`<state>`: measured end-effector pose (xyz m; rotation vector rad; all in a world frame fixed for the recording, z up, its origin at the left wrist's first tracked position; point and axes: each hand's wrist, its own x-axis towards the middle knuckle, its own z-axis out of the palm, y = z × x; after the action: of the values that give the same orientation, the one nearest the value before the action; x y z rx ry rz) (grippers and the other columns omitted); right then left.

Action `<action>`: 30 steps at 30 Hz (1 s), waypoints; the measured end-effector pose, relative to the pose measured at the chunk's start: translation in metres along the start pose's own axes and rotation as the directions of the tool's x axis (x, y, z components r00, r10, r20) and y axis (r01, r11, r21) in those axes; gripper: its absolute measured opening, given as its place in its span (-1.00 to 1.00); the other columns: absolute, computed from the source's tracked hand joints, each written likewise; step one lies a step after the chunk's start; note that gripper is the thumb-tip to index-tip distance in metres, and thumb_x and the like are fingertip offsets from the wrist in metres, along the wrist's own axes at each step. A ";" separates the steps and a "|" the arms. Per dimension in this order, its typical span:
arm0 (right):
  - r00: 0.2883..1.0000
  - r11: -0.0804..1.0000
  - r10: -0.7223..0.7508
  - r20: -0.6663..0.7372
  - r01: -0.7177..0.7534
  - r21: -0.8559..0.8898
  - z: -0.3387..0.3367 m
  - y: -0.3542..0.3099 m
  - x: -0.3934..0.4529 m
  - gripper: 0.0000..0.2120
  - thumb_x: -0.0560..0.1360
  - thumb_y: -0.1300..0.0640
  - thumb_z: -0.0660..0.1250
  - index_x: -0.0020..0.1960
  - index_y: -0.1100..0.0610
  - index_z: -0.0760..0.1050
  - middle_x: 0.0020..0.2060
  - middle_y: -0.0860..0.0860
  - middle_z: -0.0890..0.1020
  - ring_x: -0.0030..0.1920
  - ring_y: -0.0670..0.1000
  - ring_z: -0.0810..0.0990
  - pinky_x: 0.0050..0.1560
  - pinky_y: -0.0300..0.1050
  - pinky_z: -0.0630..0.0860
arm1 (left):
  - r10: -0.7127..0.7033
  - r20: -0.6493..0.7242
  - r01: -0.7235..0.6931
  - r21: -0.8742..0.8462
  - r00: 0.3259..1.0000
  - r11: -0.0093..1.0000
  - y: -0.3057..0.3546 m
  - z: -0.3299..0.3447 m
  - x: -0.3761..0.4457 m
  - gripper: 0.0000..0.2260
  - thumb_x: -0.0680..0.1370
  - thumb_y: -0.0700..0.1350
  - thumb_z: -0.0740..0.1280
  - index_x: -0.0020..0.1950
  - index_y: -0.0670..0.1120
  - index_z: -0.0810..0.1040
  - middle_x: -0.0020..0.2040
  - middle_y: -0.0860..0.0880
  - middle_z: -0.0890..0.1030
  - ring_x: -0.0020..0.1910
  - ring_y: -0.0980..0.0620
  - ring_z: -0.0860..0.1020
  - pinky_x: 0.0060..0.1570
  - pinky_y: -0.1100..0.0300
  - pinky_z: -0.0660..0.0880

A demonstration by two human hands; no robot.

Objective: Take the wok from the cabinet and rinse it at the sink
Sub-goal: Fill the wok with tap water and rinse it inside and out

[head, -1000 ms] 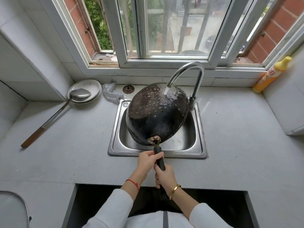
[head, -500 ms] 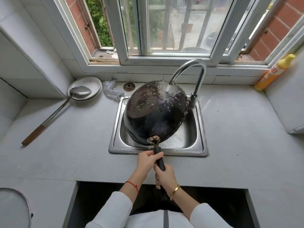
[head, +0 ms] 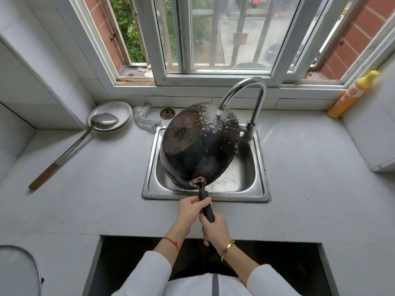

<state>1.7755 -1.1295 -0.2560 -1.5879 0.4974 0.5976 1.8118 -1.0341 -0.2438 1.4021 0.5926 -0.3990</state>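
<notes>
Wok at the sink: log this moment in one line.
step: rinsing | wok: underside up, tilted over sink | faucet: running onto wok | left hand, right hand: grip handle

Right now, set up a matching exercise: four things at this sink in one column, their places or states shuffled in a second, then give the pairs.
Things
1. wok
2. ladle
3. yellow bottle
4. sink strainer

Places or states
A. lying flat on the counter behind the sink's left corner
B. tilted over the sink, underside under the running tap
C. leaning in the far right corner
D. bowl resting on stacked plates, handle on the counter

Pairs: 1-B, 2-D, 3-C, 4-A
</notes>
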 end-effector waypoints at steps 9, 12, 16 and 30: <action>0.988 0.973 -0.123 -0.092 0.102 -0.206 0.000 0.008 0.007 -0.89 0.56 0.07 0.29 -0.14 0.03 0.49 -0.43 0.00 0.53 -0.57 -0.11 0.49 -0.54 -0.24 0.48 | -0.063 0.015 0.063 -0.039 0.998 0.997 -0.002 0.003 0.001 -0.86 0.52 -0.14 0.41 -0.03 -0.20 0.68 -0.09 -0.10 0.70 -0.06 0.02 0.63 -0.22 0.33 0.52; 0.982 0.958 -0.160 -0.098 0.131 -0.254 -0.001 0.009 0.008 -0.89 0.55 0.08 0.31 -0.16 -0.02 0.48 -0.41 -0.02 0.54 -0.47 -0.08 0.54 -0.48 -0.24 0.51 | -0.079 0.019 0.080 -0.045 0.997 0.996 -0.003 0.003 0.000 -0.82 0.54 -0.13 0.39 0.03 -0.23 0.66 -0.03 -0.15 0.69 0.00 -0.03 0.63 -0.15 0.28 0.52; 0.972 0.937 -0.209 -0.108 0.168 -0.307 0.000 0.009 0.010 -0.84 0.54 0.07 0.32 -0.21 -0.08 0.47 -0.41 -0.08 0.54 -0.41 -0.08 0.56 -0.44 -0.29 0.51 | -0.076 0.058 0.082 -0.098 0.995 0.992 -0.001 0.001 -0.002 -0.80 0.56 -0.17 0.35 0.06 -0.28 0.63 -0.05 -0.20 0.66 -0.04 -0.05 0.62 -0.14 0.26 0.55; 0.923 0.892 -0.323 -0.209 0.223 -0.392 -0.001 -0.002 0.016 -0.90 0.53 -0.05 0.34 -0.12 -0.04 0.50 -0.32 -0.13 0.60 -0.29 -0.14 0.60 -0.33 -0.39 0.46 | -0.087 0.186 0.130 -0.230 0.979 0.965 0.020 0.003 -0.004 -0.75 0.64 -0.23 0.20 0.25 -0.35 0.49 -0.03 -0.19 0.59 -0.04 -0.06 0.60 0.09 0.16 0.55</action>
<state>1.7884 -1.1296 -0.2647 -2.0676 0.3618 0.2617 1.8213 -1.0348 -0.2251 1.0925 0.5559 -0.5146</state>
